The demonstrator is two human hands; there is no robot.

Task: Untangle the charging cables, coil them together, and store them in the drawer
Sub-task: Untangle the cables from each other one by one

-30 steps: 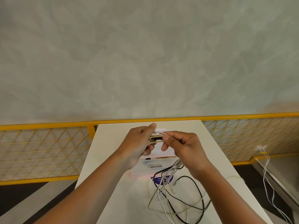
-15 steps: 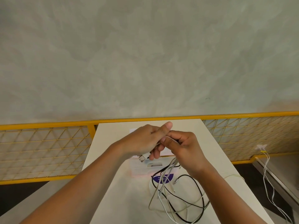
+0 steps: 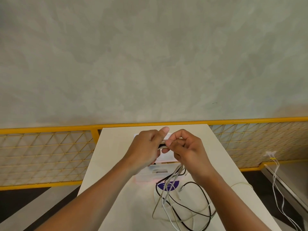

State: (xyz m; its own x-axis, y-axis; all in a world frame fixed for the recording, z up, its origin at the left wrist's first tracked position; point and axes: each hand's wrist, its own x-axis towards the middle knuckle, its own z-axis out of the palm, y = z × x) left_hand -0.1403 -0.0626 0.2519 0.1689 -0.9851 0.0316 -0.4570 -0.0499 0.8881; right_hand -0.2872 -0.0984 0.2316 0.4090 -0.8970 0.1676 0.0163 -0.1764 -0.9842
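Your white rectangular bench (image 3: 116, 205) fills lower centre, cut off below. Your left hand (image 3: 146, 150) grips the white, grey and black charging cables (image 3: 173, 178), your right hand (image 3: 188, 150) pinches them; loops trail lower right. The pale translucent drawer unit (image 3: 145, 174) is mostly hidden behind both.

Charging cables (image 3: 175, 175): black, white and grey strands, upper ends bunched mid-air at centre; loose loops apparently still tangled, near right.

On the table's (image 3: 113, 147) left half I see bare top to pass over. A box (image 3: 158, 176) sits mid-table, cables (image 3: 169, 185) sprawl over its near right, and a yellow fence (image 3: 41, 155) blocks behind the table.
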